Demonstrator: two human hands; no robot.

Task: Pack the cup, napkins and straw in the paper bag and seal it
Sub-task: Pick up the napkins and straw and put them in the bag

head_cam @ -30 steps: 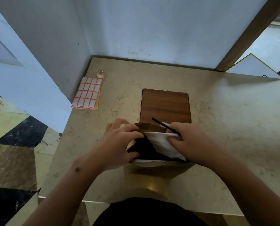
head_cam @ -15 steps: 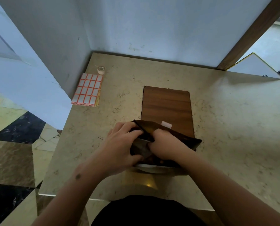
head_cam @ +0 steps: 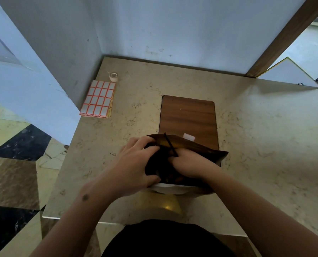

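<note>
The left hand (head_cam: 134,164) grips the left side of the brown paper bag (head_cam: 200,151), fingers curled over its rim and thumb wrapped round the near edge. The right hand (head_cam: 189,166) is pushed down into the bag's open mouth, knuckles up, fingers curled around a thin black straw (head_cam: 170,145) that sticks up and leans toward the far left. The bag stands at the near middle of the beige stone surface (head_cam: 265,136), its mouth spread wide and its far rim catching some light. Something white (head_cam: 167,188) shows just under the bag's near edge; whether it is the napkins or the cup I cannot tell. The bag's far side overlaps the near end of a dark wooden board (head_cam: 187,115), and a small white label (head_cam: 188,136) lies on that board just beyond the bag's rim. Well off to the far left, near the wall, lies a sheet of orange-bordered sticker labels (head_cam: 99,98), with a small roll of tape (head_cam: 113,76) just beyond it. The person's dark clothing (head_cam: 163,240) fills the near edge of the view.
</note>
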